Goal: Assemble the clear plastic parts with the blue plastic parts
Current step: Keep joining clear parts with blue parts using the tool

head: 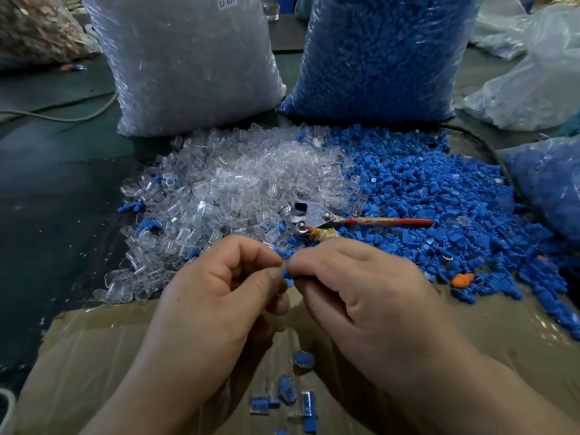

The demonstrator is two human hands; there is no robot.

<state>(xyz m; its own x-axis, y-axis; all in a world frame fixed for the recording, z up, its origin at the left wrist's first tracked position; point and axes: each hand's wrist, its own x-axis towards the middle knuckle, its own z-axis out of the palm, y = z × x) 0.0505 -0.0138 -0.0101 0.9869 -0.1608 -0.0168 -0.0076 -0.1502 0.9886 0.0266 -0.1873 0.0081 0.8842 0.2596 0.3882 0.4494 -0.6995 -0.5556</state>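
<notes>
Little of the task appears to be done. Only a handful of finished pieces point(286, 386) are seen on the cardboard point(94, 356), just in front of the wrists; each is a clear sleeve with a blue plug seated inside. A further one is judged to be in hand: a blue part point(287, 272) is pinched between the left hand point(219, 287) and the right hand point(354, 287), above the far edge of the cardboard. The fingers point(251, 250) of both hands are curled tightly round it, tips meeting. Whether a clear part is already on it cannot be told, as it is mostly hidden by the thumbs.

Nearly everything is left. A large clear pile point(238, 183) and a larger blue pile point(439, 199) lie touching, side by side beyond the hands, and behind them stand a full clear bag point(188, 58) and a full blue bag point(383, 51).

The clear parts are glossy, hard-looking and transparent, shaped as short tubes with a flat tab. The blue parts are matt and opaque, with ribbed stems and a flat head. One orange part point(462, 279) is mixed into the blue. Metal pliers point(314, 219) with a red handle rest where the piles meet.
</notes>
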